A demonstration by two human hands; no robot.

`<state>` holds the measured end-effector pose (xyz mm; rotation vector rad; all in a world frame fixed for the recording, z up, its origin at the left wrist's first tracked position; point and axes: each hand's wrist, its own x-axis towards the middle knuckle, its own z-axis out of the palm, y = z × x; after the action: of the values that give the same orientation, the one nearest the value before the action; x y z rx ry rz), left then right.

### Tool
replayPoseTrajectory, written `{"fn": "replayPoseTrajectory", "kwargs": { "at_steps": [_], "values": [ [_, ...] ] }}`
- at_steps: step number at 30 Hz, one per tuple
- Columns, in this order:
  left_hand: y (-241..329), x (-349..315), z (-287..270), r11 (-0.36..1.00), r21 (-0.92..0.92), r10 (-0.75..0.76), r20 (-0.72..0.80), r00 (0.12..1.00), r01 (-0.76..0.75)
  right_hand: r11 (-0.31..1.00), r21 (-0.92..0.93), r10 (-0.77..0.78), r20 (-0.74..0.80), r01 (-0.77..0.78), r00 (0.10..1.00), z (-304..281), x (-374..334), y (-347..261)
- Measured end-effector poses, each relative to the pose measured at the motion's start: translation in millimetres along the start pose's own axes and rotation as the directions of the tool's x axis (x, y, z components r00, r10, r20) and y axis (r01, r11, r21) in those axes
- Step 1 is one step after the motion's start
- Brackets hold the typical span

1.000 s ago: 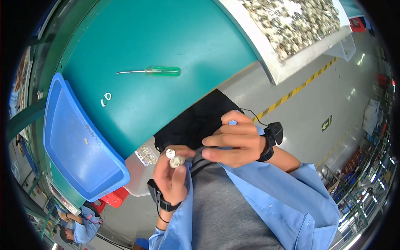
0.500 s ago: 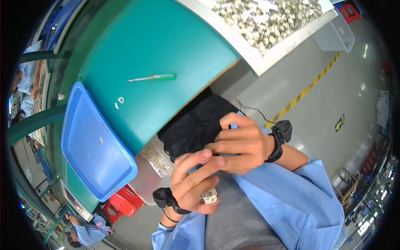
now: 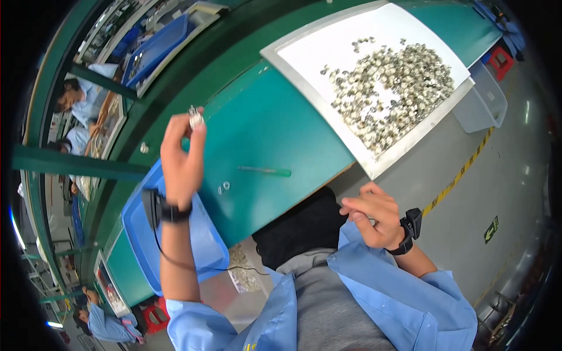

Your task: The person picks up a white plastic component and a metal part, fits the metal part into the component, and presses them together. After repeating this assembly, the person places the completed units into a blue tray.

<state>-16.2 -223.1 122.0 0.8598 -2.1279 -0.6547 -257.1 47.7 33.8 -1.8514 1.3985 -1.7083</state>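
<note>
My left hand [image 3: 182, 161] is stretched out over the far left of the green table, beyond the blue tray. Its thumb and fingers pinch a small white and silvery metal part [image 3: 195, 119]. Near my body, off the table's front edge, my right hand [image 3: 377, 217] has its fingers bent and drawn together. Whatever those fingers might hold is hidden. On the table between the hands lies a slim screwdriver [image 3: 274, 171] with a green handle. Two small whitish rings [image 3: 226, 185] rest left of it.
A white, metal-rimmed tray [image 3: 319, 90] holds a heap of small parts at the back right. The blue tray [image 3: 215, 245] sits under my left forearm. A clear bin [image 3: 468, 114] stands beyond the table's right side. Co-workers [image 3: 88, 102] sit across on the left.
My hands were together in front of my chest; the left has reached up and away to the left with the small part. My right hand stays near my body. The view has shifted.
</note>
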Motion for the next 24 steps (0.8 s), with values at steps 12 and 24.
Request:
{"fn": "replayPoseTrajectory", "kwargs": {
  "at_steps": [12,24],
  "values": [
    [-217,199,115,0.973,0.163,-0.174,0.046,0.984,0.164,0.933,-0.178,0.294,-0.12,-0.312,0.948,-18,-18,14],
    [-28,56,-48,0.984,0.175,0.016,0.065,0.998,-0.027,0.998,0.056,-0.02,0.19,0.01,0.982,20,12,3]
  ]
}}
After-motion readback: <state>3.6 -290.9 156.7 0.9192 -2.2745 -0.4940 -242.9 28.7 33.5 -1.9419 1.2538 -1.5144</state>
